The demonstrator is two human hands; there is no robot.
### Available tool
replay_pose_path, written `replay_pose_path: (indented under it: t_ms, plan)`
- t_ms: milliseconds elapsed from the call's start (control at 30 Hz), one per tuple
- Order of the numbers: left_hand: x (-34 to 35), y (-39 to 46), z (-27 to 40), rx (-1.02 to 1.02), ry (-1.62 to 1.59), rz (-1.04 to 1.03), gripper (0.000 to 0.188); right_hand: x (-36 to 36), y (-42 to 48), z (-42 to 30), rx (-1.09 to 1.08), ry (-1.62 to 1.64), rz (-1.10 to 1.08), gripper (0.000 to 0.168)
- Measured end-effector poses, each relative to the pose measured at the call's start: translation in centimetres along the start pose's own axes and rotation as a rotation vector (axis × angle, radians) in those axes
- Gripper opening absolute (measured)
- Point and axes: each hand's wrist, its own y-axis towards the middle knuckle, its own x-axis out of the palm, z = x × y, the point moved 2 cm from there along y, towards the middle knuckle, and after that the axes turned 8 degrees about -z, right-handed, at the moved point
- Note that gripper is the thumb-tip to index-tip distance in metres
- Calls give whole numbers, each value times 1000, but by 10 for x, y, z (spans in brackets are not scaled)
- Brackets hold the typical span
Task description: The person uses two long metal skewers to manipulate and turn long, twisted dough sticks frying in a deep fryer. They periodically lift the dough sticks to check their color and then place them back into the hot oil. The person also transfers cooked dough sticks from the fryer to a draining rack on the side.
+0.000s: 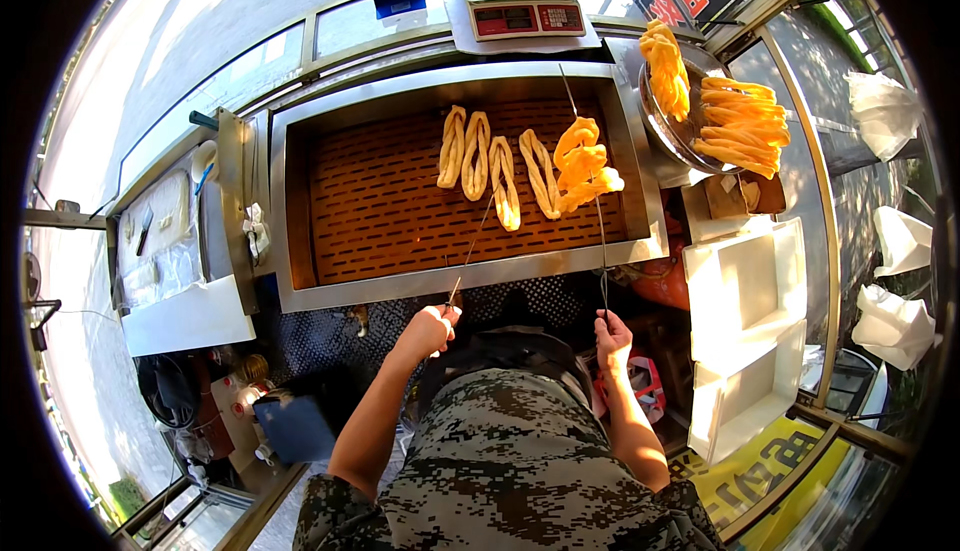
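My left hand (431, 331) grips a thin metal rod (469, 247) that slants up over the front rim of a rectangular fryer (465, 275). Its tip meets a pale dough loop (505, 183) in the brown oil. Three similar loops float around that one. With my right hand (615, 337) I hold a second thin rod (602, 239), which reaches across the fryer's right side. Puffed golden fried dough (581, 157) lies along this rod, partly covering it; whether it is threaded through cannot be told.
Fried dough sticks (742, 123) fill a round metal pan (651, 119) at the right. A digital scale (520, 10) stands behind the fryer. White plastic bins (742, 281) sit lower right. On the left are a dough tray (161, 213), a white board (187, 318) and a metal partition (238, 213).
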Motion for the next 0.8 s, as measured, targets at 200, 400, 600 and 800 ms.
replay_pose_path:
  t_ms: [200, 400, 600, 800]
  plan:
    - [-17, 3, -24, 134, -619, -294, 33, 2, -2, -8, 49, 14, 1, 21]
    - [-23, -8, -9, 110, -206, -9, 33, 2, -2, 3, 7, 4, 6, 19]
    - [-27, 25, -28, 328, 445, 410, 33, 3, -1, 4, -15, -20, 0, 19]
    - [-29, 37, -21, 319, 530, 441, 35, 5, -1, 4, -21, -12, -6, 19]
